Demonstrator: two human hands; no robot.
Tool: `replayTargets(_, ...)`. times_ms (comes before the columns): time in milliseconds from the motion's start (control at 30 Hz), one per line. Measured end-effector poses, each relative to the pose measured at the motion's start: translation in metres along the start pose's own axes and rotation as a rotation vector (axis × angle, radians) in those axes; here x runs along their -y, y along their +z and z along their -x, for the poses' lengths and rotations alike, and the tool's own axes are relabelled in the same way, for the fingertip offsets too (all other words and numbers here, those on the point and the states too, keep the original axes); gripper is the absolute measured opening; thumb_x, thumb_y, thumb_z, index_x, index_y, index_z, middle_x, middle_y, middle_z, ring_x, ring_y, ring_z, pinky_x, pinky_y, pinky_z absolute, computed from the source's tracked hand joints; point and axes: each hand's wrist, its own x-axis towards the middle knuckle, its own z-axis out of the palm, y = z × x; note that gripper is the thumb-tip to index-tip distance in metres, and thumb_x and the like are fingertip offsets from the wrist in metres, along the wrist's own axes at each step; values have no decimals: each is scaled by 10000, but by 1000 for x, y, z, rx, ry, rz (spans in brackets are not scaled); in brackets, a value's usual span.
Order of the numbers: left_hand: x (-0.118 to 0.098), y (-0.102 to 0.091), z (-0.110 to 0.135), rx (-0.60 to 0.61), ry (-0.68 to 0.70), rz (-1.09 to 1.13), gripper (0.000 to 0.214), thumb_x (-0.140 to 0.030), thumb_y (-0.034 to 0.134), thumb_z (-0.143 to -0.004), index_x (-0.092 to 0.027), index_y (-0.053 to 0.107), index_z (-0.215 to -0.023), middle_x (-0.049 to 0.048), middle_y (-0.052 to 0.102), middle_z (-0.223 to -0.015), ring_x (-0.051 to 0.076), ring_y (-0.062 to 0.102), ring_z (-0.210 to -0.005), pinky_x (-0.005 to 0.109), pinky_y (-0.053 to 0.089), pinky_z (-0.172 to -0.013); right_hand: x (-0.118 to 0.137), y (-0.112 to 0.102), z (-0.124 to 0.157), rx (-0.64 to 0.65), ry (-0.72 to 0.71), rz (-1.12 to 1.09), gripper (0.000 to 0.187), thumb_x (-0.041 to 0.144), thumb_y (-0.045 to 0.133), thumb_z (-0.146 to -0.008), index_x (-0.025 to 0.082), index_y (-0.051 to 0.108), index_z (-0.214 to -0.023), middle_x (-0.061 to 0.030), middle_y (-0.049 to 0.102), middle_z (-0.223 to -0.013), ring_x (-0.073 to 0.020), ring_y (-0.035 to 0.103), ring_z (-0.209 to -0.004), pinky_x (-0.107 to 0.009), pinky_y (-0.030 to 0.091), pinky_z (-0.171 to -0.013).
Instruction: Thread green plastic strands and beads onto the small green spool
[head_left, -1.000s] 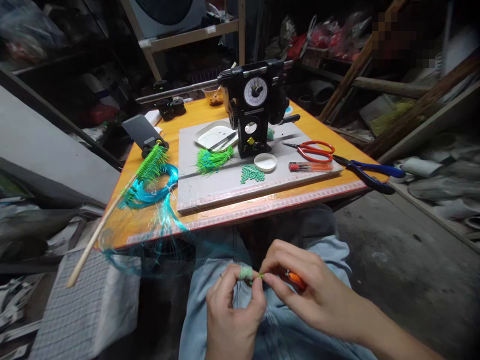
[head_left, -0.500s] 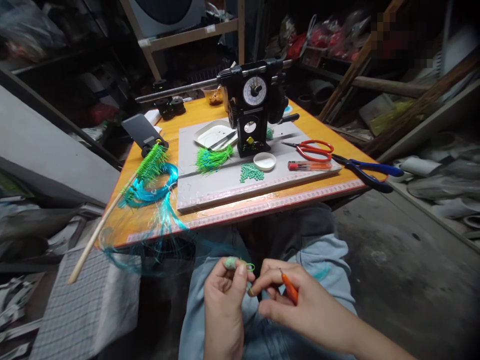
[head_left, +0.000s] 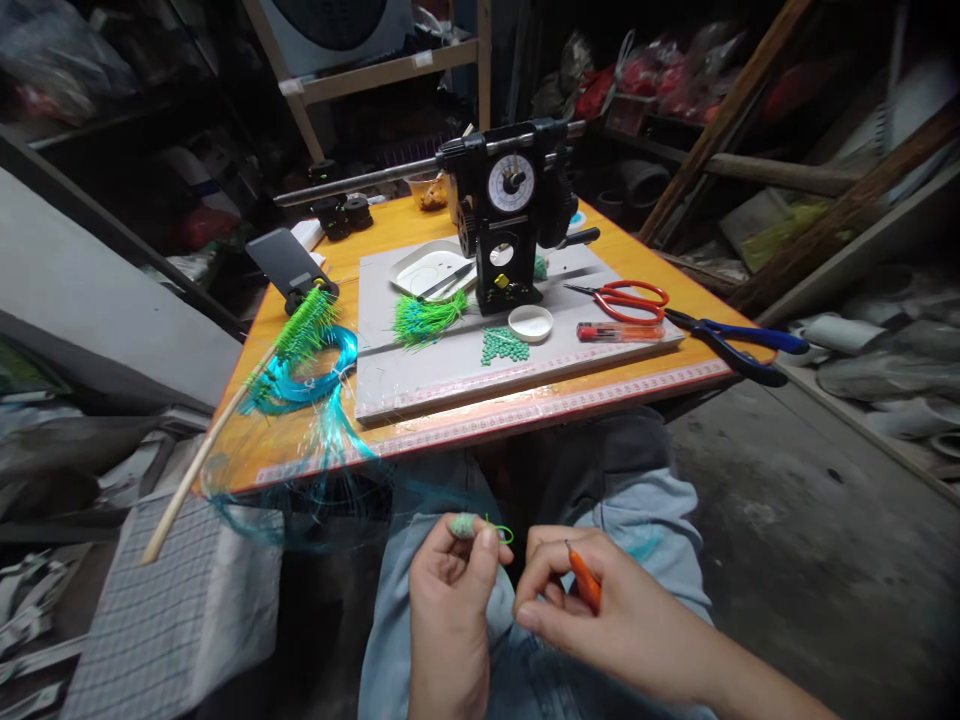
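Over my lap, my left hand (head_left: pixel 457 600) pinches a small loop of bright green line (head_left: pixel 505 535) between thumb and forefinger. A pale green wrap (head_left: pixel 461 525) covers the tip of that forefinger. To its right, a short gap away, my right hand (head_left: pixel 592 605) is closed with thumb and index fingertips together. An orange-handled tool (head_left: pixel 586 583) with a thin dark tip is tucked in the right hand, tip pointing up. Whether anything thin lies between the right fingertips is too small to see.
Ahead, a yellow table (head_left: pixel 281 440) bears a grey board (head_left: pixel 405 385) with a black geared device (head_left: pixel 506 220), green beads (head_left: pixel 504 346), a green line bundle (head_left: pixel 427 318), a white lid (head_left: pixel 530 323), red scissors (head_left: pixel 634 298) and blue pliers (head_left: pixel 739 345). Blue line (head_left: pixel 341 355) hangs over the left edge.
My right hand has drawn slightly right, away from my left hand, and its index finger has curled back to the thumb. My left hand keeps its pinch on the loop.
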Motion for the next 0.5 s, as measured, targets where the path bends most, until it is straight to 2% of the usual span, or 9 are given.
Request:
replayTargets(167,-2,1,-1,-1,-4,8,245,-354,759,-741,-161,616,-698,-14,599,-645,100,536,-632,182,454,-613,1,-1,-3,13,5,-7,112,165,632,-809,151,653,-700,18,509,-725,-96,477,-620,-210,378,-563)
replayTargets(233,-2,0,-1,4,-4,15,239,-349,756,-746,-162,615,-698,-15,598,-644,102,538,-636,186,460,-620,3,-3,-1,8,15,-10,106,242,618,-852,171,645,-779,19,514,-743,-112,493,-662,-217,400,-605)
replayTargets(367,-1,-2,-2,-42,60,-1,221,-333,767,-738,-163,629,-713,-28,601,-638,85,549,-623,163,464,-632,8,-6,8,-17,53,70,185,363,401,-986,233,523,-1037,1,547,-893,-145,531,-835,-249,441,-771)
replayTargets(433,1,-2,-3,-67,101,-13,209,-326,774,-731,-166,639,-734,-31,612,-647,79,559,-613,149,460,-607,8,-5,11,-16,12,121,203,340,313,-1014,246,489,-1048,-14,554,-963,-154,539,-929,-267,430,-865)
replayTargets(500,3,-1,-3,-60,119,-22,195,-318,765,-741,-168,639,-751,-29,619,-659,81,563,-604,154,463,-589,6,-2,11,-12,-49,163,193,333,325,-1012,250,499,-1012,-19,559,-977,-159,542,-962,-271,420,-903)
